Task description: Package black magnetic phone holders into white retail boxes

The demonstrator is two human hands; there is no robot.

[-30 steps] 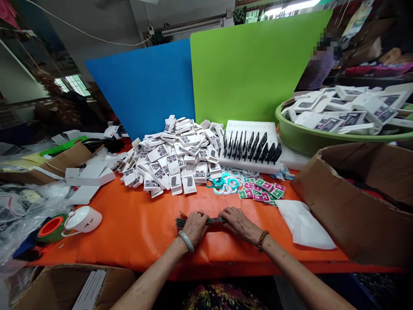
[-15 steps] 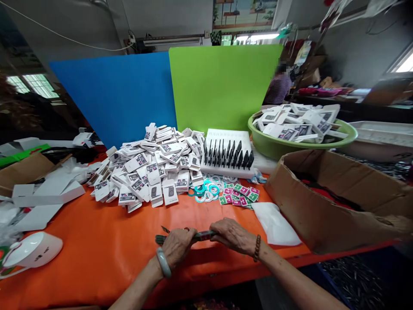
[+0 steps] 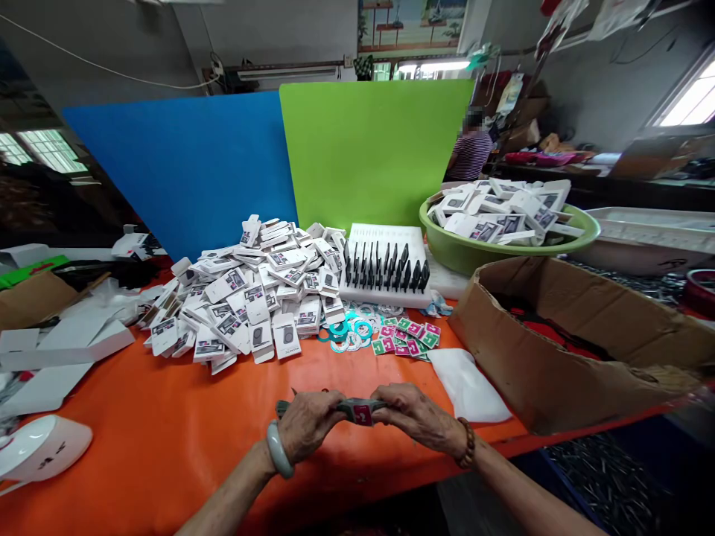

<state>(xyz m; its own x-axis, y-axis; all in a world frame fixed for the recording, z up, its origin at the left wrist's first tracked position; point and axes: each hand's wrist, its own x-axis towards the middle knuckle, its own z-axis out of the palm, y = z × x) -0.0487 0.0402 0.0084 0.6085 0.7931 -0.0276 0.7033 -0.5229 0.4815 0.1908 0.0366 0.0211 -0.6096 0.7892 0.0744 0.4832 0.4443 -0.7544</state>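
Note:
Both of my hands grip a narrow bundle of small green and pink packets (image 3: 362, 415) just above the orange tabletop (image 3: 223, 439). My left hand (image 3: 308, 426), with a pale bangle at the wrist, is closed around its left part; dark ends poke out past the fingers. My right hand (image 3: 416, 418), wearing a beaded bracelet, pinches the right end. Between the hands one pink packet face shows a white mark. Loose green and pink packets (image 3: 410, 336) lie beyond, beside teal and white rings (image 3: 349, 331).
White printed boxes (image 3: 257, 298) are heaped at left centre. Black parts stand in a white foam rack (image 3: 385, 298). A green basin (image 3: 474, 253) of boxes, a cardboard box (image 3: 503, 372) and a white pouch (image 3: 469, 387) occupy the right. A white cup (image 3: 53, 447) lies left.
The bundle has turned so that a pink packet face now shows between my hands. My right hand has shifted slightly right and down; the view has swung a little to the right.

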